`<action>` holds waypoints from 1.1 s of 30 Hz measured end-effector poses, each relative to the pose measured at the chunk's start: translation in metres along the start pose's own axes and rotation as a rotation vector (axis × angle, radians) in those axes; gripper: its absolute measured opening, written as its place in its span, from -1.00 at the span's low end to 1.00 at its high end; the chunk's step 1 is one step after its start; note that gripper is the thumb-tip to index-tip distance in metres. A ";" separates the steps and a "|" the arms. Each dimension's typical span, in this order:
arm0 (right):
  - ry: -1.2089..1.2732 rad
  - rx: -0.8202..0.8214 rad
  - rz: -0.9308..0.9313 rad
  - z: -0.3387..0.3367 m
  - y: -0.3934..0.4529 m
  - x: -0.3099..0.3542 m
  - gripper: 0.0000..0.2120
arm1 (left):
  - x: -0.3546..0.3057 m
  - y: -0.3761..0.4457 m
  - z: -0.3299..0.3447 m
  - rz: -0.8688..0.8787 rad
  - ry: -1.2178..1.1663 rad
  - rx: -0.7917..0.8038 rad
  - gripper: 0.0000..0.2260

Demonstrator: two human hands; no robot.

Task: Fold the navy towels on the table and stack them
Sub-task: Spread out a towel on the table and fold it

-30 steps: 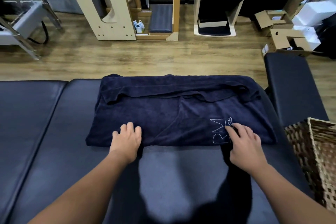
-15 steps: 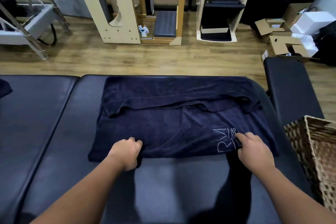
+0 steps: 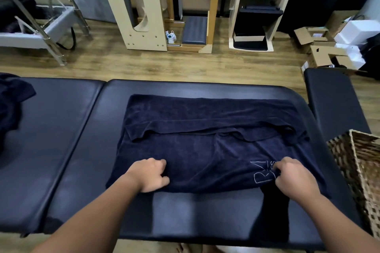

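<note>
Towel (image 3: 205, 150): navy, part-folded on table (image 3: 185, 211). Left hand (image 3: 149, 174) and right hand (image 3: 294, 176) curl round its near edge, presumably to lift and fold it.

White "R" – partly hidden – on towel (image 3: 205, 150)

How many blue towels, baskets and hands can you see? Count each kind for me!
Navy towels: 2, the one being folded and a crumpled one at the left edge
Wicker baskets: 1
Hands: 2, left hand and right hand, both gripping the towel's near edge
Total: 5
</note>
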State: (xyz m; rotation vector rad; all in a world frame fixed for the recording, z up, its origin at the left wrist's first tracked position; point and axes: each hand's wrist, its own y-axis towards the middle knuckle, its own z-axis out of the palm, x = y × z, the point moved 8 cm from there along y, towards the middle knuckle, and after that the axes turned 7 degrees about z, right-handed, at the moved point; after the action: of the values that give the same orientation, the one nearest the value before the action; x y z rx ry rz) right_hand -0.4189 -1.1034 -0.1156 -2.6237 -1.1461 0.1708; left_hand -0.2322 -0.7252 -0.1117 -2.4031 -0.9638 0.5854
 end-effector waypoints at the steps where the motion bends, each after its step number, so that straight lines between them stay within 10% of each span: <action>1: 0.042 0.006 -0.002 -0.005 0.005 0.005 -0.67 | 0.004 0.004 -0.005 -0.025 -0.033 -0.040 -0.79; 10: 0.301 -0.060 0.118 -0.047 0.064 0.015 -0.45 | 0.043 0.034 -0.053 -0.348 0.011 -0.325 -0.24; 14: 0.097 -0.081 0.126 -0.041 0.085 0.012 -0.12 | 0.064 0.053 -0.056 -0.429 0.032 -0.301 -0.44; 18: -0.005 -0.216 0.102 -0.053 0.114 0.012 -0.54 | 0.077 0.064 -0.072 -0.461 0.038 -0.362 -0.97; 27: 0.008 -0.417 0.072 -0.111 0.190 0.014 -0.88 | 0.105 0.088 -0.154 -0.562 -0.066 -0.665 -0.90; 33: -0.017 -0.268 -0.022 -0.089 0.215 0.037 -0.60 | 0.096 0.131 -0.135 -0.544 -0.020 -0.334 -0.41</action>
State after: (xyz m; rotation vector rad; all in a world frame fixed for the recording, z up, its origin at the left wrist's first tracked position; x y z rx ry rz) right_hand -0.2238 -1.2335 -0.0937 -2.8428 -1.2825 0.0371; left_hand -0.0277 -0.7760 -0.0994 -2.2475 -1.7553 0.2586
